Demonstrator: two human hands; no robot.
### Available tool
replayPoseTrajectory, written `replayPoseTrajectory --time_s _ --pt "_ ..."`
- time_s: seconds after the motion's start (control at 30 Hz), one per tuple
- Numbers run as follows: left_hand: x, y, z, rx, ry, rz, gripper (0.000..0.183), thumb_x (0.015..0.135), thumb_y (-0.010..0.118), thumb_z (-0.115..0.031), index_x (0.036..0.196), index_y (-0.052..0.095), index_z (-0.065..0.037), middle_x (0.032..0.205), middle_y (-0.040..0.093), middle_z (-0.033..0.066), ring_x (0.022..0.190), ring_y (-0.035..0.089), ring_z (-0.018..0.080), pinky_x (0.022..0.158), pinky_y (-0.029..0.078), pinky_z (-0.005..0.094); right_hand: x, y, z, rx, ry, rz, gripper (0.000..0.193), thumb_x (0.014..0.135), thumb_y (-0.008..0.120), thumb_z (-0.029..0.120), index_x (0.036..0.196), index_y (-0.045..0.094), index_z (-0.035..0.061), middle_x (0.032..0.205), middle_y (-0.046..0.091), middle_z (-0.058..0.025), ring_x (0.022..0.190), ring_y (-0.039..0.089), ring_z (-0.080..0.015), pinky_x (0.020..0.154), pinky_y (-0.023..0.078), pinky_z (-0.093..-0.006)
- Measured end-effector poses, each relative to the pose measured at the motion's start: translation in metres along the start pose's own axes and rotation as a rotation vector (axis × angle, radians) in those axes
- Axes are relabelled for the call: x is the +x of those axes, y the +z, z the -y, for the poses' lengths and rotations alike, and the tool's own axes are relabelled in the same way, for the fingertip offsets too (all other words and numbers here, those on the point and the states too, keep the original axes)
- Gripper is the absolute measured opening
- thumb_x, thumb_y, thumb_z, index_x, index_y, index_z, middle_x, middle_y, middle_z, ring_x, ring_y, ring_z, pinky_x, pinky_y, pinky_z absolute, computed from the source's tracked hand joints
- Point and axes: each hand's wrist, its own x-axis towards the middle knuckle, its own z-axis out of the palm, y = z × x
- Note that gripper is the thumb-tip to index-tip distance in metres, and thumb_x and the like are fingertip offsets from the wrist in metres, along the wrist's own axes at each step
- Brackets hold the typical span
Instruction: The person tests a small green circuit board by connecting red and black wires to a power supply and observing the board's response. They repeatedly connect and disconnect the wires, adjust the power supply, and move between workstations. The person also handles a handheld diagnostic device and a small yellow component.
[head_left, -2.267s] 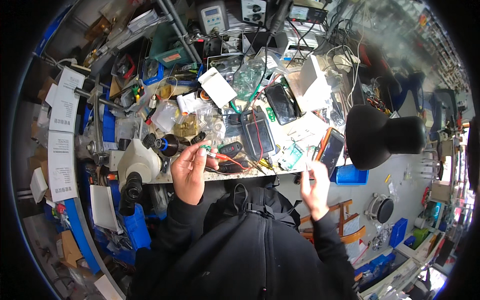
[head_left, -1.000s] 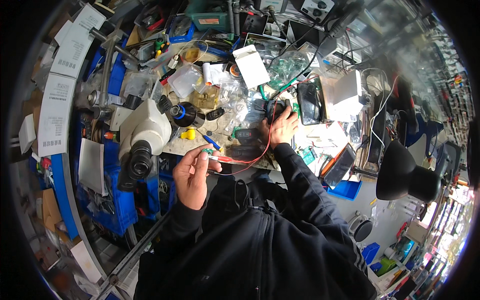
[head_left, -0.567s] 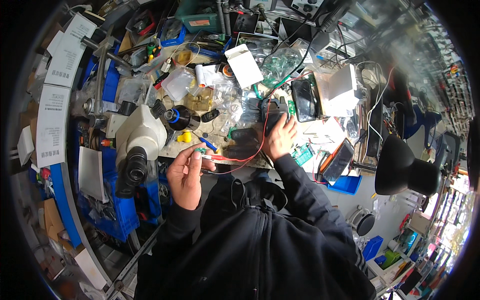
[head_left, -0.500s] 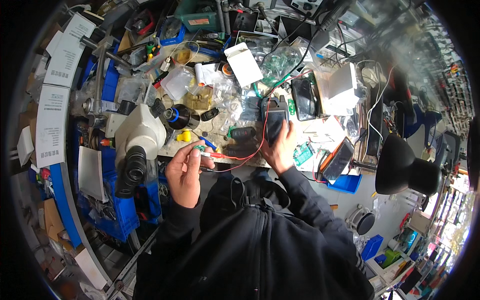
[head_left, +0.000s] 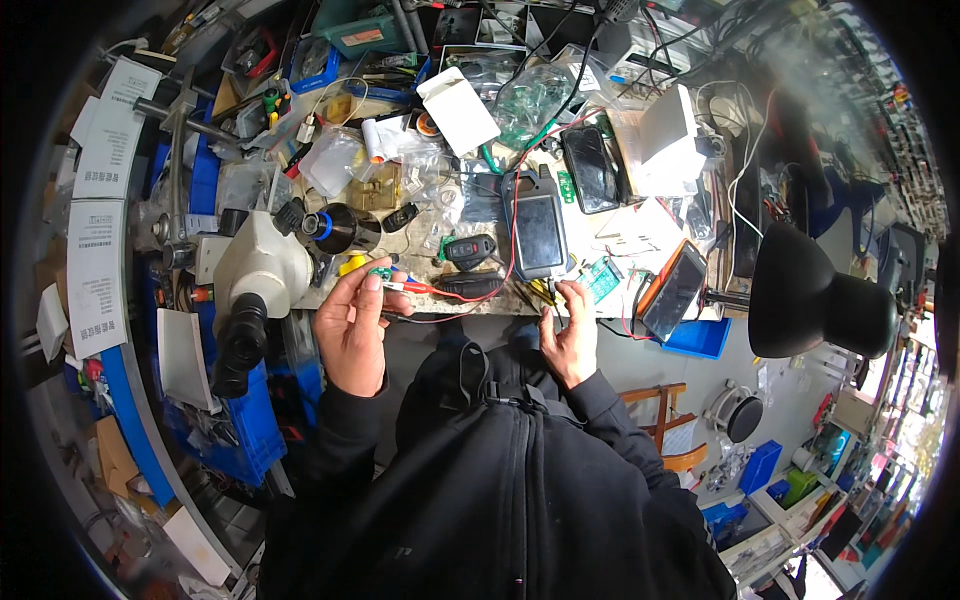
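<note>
My left hand (head_left: 352,335) pinches a small green circuit board (head_left: 381,272) between thumb and fingertips. A red clip lead (head_left: 425,289) reaches the board, and a darker lead hangs below it. My right hand (head_left: 570,340) is at the bench's near edge, just below a dark handheld device with a screen (head_left: 540,232). Its fingers are bent together around something thin, too small to make out. A red wire crosses the device's left side. Left of the device lie two black key fobs, the upper one (head_left: 470,250) showing buttons.
A white microscope (head_left: 262,270) stands at the left, beside a dark bottle with a blue collar (head_left: 340,230). Right of the device lie a black phone (head_left: 592,170), a green circuit board (head_left: 602,280) and an orange-edged phone (head_left: 672,292). A black lamp head (head_left: 815,290) juts in at the right.
My right hand has come off the handheld device's screen and moved nearer to me, its fingers now bent below the device. My left hand still holds the circuit board. The whole view has shifted slightly.
</note>
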Motion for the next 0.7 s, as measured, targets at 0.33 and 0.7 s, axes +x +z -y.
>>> replayPoseTrajectory --time_s 0.33,0.7 --pt "-0.004 -0.009 0.006 -0.015 0.037 -0.016 0.024 0.096 0.052 -0.014 0.113 0.059 0.001 0.096 0.067 0.0105 0.068 0.062 0.0104 0.057 0.045 0.0199 -0.001 0.003 -0.004 -0.068 -0.029 0.063 0.044 0.078 0.062 0.003 0.12 0.049 -0.0041 0.116 0.051 -0.0245 0.107 0.051 -0.0407 0.092 0.043 -0.0414" --pt "-0.008 -0.025 0.007 -0.191 0.022 -0.058 0.024 0.096 0.051 -0.011 0.113 0.057 0.004 0.096 0.065 0.014 0.069 0.061 0.014 0.068 0.051 0.0271 0.121 0.071 -0.007 -0.514 0.027 -0.025 0.111 0.063 0.08 0.044 0.136 0.021 -0.0161 0.134 0.034 -0.0329 0.123 0.038 -0.045 0.103 0.034 -0.0447"
